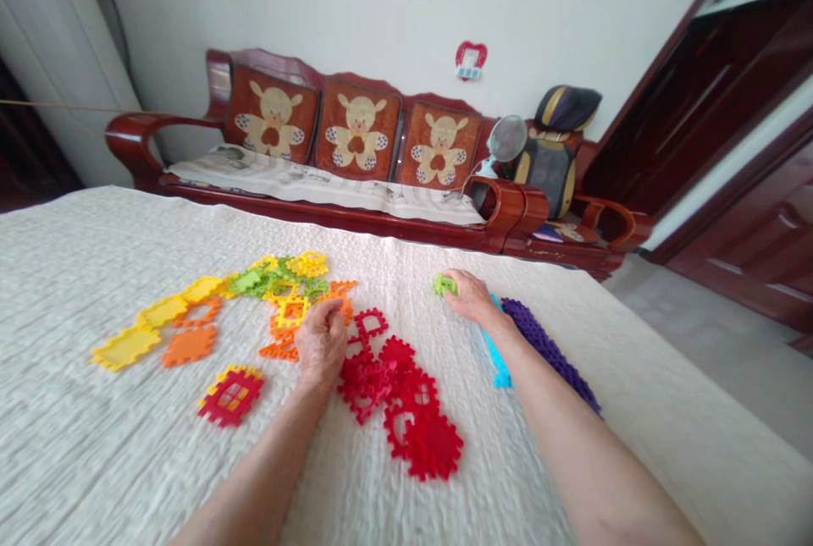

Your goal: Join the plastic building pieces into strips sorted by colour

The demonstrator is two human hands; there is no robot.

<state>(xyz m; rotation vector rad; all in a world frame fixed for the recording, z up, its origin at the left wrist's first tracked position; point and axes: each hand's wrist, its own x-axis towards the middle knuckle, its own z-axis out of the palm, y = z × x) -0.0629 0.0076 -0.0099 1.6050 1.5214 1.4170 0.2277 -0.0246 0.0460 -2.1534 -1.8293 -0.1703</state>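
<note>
Your left hand (pixel 323 343) curled, grip unclear, right hand (pixel 471 296) pinching a green piece (pixel 440 284), forearm (pixel 539 394) part-hiding blue plastic (pixel 501 377), purple strip (pixel 551 351) alongside

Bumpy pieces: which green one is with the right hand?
The light-green piece that the right hand holds. The other green pieces lie in a cluster with yellow pieces, beyond the left hand.

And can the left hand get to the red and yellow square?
Probably yes: the square sits close by, and just white cloth lies between it and the left hand. Its fingers are curled; I can't tell if they hold anything.
</note>
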